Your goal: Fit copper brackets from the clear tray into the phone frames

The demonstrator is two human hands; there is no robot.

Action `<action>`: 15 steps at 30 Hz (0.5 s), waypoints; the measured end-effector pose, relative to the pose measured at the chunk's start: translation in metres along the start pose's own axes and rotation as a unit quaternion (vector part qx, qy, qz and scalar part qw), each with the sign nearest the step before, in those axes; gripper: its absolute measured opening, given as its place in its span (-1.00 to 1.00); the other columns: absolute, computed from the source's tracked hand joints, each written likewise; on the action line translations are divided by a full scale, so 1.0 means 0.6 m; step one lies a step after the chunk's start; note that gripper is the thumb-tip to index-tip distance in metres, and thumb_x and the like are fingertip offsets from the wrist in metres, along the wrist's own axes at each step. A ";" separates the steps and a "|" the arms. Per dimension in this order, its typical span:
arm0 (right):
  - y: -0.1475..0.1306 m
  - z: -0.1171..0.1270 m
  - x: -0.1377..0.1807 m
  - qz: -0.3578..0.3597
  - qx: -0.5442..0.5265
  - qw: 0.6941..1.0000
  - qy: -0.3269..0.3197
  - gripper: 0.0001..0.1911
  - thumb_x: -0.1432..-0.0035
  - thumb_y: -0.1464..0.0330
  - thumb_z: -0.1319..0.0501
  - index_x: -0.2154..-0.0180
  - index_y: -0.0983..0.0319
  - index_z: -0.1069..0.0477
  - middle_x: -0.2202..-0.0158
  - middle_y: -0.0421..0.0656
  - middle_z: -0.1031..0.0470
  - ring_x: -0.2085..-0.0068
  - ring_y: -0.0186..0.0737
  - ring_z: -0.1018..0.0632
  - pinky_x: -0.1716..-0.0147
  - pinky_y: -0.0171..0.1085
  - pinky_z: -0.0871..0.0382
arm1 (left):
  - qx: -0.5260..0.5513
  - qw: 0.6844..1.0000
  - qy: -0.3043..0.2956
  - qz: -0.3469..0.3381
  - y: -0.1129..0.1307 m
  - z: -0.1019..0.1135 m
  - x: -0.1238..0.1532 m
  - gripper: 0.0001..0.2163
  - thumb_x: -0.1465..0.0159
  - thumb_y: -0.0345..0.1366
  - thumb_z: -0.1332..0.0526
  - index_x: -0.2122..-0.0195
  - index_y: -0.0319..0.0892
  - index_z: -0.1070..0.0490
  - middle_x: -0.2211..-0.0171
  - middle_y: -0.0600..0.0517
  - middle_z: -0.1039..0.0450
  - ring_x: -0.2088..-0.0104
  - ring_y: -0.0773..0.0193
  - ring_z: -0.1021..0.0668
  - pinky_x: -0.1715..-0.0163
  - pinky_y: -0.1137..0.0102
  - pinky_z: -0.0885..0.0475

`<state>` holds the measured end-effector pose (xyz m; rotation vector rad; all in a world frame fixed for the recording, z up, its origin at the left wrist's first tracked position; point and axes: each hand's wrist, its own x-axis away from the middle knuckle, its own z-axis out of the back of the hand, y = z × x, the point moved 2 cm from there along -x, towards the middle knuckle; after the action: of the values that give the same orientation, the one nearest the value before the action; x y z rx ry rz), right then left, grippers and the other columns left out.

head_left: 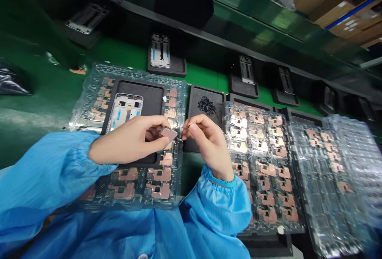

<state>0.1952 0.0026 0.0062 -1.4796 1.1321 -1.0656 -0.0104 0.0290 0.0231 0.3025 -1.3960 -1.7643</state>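
Left hand (131, 139) pinches small, flat copper-pink circuit board (169, 133). Right hand (210, 143) alongside, fingertips drawn close to thumb, hold unclear. Silver rectangular phone frame (124, 107) lies beneath left hand.

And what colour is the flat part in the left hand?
The flat part in the left hand shows a pale copper-pink face, seen in the head view.

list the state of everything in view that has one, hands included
Left hand: gripping small flat copper-coloured board
Right hand: fingertips pinched together, contents unclear
Silver rectangular phone frame: lying in black rectangular tray, partly hidden
Left clear plastic tray: loaded with copper-coloured boards, black tray on top
Second black rectangular tray: holding loose black bits
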 end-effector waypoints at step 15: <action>0.013 -0.092 -0.001 0.161 0.385 0.905 -0.088 -0.90 -0.44 0.45 -0.14 0.18 0.17 -0.37 0.20 -0.13 -0.48 0.21 -0.22 -0.51 0.23 -0.26 -0.43 | -0.109 0.994 -0.003 0.034 -0.029 0.050 0.038 -0.82 -0.26 -0.27 -0.22 0.32 -0.12 -0.64 0.49 0.17 -0.48 0.48 0.37 -0.41 0.47 0.47 -0.22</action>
<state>0.1407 -0.0076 0.0077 -0.7098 0.6644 -0.9576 -0.0514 0.0332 0.0252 0.1312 -1.1910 -1.8417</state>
